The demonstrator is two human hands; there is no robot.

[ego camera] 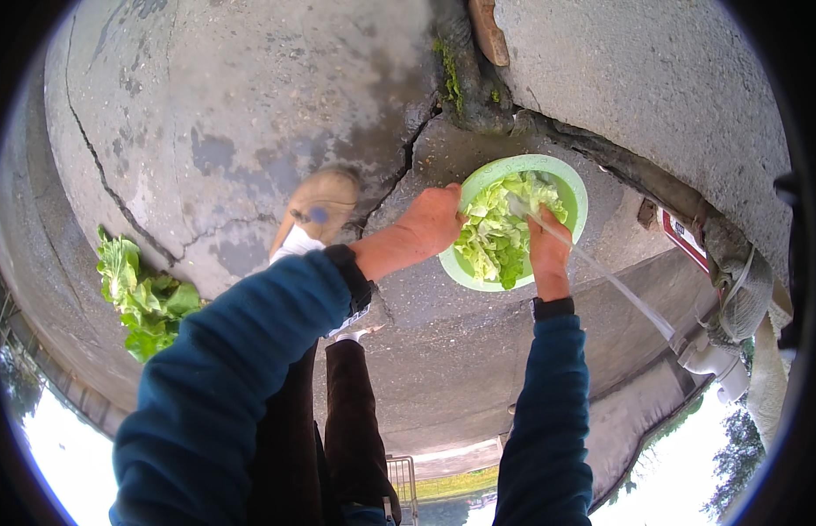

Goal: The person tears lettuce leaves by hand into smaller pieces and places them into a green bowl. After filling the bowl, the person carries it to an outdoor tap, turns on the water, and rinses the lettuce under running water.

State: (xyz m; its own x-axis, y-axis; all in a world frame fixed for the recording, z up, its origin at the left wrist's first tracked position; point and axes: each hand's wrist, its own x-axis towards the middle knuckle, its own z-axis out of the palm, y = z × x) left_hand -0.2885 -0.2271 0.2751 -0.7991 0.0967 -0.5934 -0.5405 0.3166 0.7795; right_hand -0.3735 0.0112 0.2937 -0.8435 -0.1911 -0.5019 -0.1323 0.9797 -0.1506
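A light green plastic basin (577, 184) on the concrete ground holds torn green lettuce leaves (490, 243). My left hand (437, 217) is closed around its left rim. Inside, my right hand (550, 246) reaches into the leaves; its fingertips are partly hidden by leaves and splashing water, so its grip is unclear. A thin water stream (618, 286) runs from a plastic pipe elbow (710, 361) at the right across my right hand into the basin.
More leafy lettuce (145, 296) lies on the concrete at the left. My tan shoe (326, 200) stands left of the basin. A raised concrete slab (644, 85) borders the upper right, with moss (451, 75) near its corner. Netting (743, 296) wraps the pipe beside a red-and-white object (683, 237).
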